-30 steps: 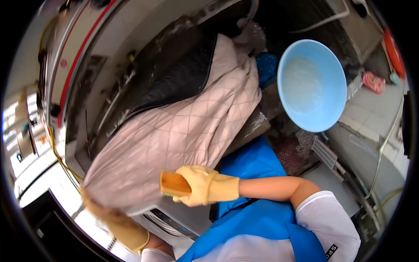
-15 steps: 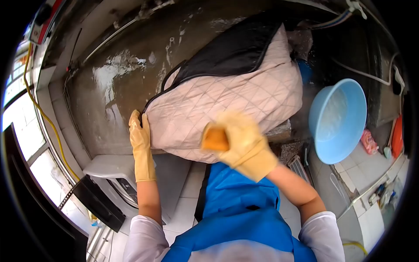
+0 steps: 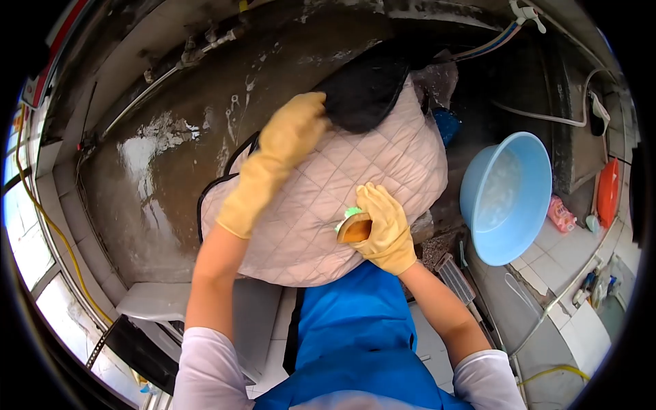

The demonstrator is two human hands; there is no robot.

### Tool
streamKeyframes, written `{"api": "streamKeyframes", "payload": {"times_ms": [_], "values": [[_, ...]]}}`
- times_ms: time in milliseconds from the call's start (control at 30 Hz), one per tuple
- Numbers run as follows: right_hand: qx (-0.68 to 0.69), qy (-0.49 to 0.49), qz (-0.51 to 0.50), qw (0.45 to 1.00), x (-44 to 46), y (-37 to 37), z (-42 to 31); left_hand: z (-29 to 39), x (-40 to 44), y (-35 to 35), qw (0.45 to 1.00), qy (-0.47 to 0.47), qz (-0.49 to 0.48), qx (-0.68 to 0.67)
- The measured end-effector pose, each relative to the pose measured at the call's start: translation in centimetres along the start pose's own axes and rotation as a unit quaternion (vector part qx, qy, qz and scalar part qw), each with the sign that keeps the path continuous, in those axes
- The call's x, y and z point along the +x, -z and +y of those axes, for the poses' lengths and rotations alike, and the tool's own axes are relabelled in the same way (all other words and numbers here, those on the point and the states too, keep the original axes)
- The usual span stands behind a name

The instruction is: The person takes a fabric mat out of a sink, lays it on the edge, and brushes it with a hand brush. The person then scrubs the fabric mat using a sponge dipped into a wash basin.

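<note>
A pale pink quilted cover (image 3: 307,205) with a black side (image 3: 369,85) lies bunched on the wet slab (image 3: 164,219). My left hand (image 3: 290,133), in a yellow rubber glove and slightly blurred, has its fingers closed at the edge of the black fabric. My right hand (image 3: 386,229), gloved the same way, is wrapped round a wooden-backed brush (image 3: 356,229) with green and white bristles. The brush is tilted on its side over the front part of the pink cover; whether the bristles touch it is unclear.
A light blue basin (image 3: 471,198) with cloudy water stands at the right. Behind it are a grey hose (image 3: 547,117) and a tap (image 3: 527,14). A pink packet (image 3: 562,214) and a red-orange item (image 3: 607,193) lie farther right. A grey-white appliance (image 3: 154,301) is at the lower left.
My left hand has moved from the cover's left edge up and right to the black fabric, which is now folded back farther. The brush has moved slightly right and its bristles now show.
</note>
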State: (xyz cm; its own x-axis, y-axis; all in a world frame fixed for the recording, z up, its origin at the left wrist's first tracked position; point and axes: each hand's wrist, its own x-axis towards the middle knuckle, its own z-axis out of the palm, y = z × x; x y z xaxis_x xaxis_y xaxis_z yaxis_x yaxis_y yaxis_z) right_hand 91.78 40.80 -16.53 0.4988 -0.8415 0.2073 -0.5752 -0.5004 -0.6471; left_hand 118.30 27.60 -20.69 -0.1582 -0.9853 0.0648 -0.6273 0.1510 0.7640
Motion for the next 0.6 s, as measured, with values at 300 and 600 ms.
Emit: {"api": "streamKeyframes", "payload": {"times_ms": [300,600], "values": [[0.021,-0.020,-0.004,1.000,-0.3,-0.1,0.5,-1.0,0.8,4.0,0.944,0.089,0.287,-0.134],[0.024,-0.011,0.017,1.000,-0.1,-0.1,0.7,3.5,18.0,-6.2,0.967,-0.133,0.005,0.216]]}}
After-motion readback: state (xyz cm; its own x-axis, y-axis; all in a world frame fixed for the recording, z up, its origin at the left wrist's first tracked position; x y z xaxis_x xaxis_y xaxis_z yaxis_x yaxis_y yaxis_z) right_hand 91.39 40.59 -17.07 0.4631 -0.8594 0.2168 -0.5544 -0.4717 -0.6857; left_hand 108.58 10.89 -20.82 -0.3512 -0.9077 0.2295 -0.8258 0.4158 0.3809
